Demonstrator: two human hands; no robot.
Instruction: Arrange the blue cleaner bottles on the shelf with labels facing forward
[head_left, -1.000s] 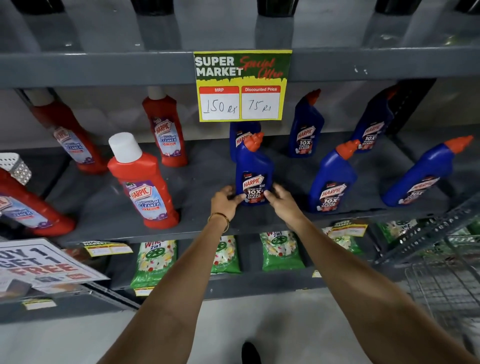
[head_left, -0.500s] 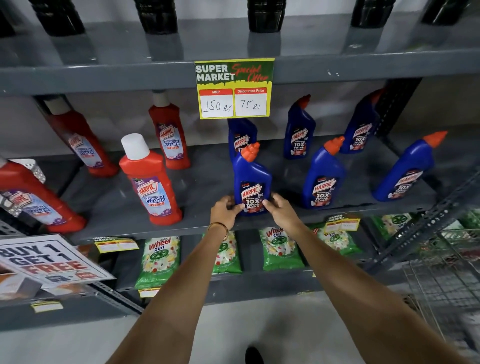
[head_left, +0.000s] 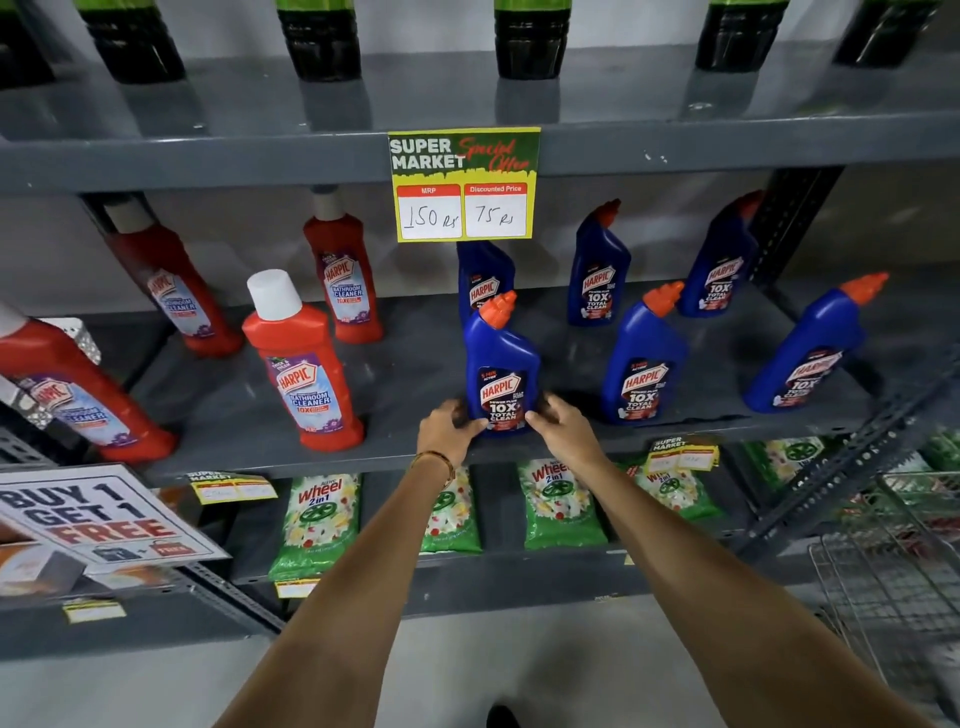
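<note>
Several blue cleaner bottles with orange caps stand on the grey middle shelf (head_left: 405, 374). The front blue bottle (head_left: 501, 364) stands upright near the shelf's front edge, its label facing me. My left hand (head_left: 449, 426) grips its lower left side and my right hand (head_left: 558, 423) grips its lower right side. Two more front-row blue bottles (head_left: 644, 358) (head_left: 810, 353) stand to the right, labels forward, the far one leaning in the wide-angle view. Three back-row blue bottles (head_left: 483, 280) (head_left: 597, 270) (head_left: 722, 265) stand behind; the leftmost is partly hidden by the price sign.
Red bathroom cleaner bottles (head_left: 304, 369) fill the shelf's left half. A yellow price sign (head_left: 464, 184) hangs from the upper shelf, which carries dark bottles (head_left: 530, 36). Green detergent packs (head_left: 317, 525) lie below. A "buy 1 get 1 free" sign (head_left: 98, 514) is at left, a wire basket (head_left: 893, 571) at right.
Both hands stay on the front blue bottle's base. The camera view has tilted up slightly, showing more of the top shelf; the bottle stands in about the same spot.
</note>
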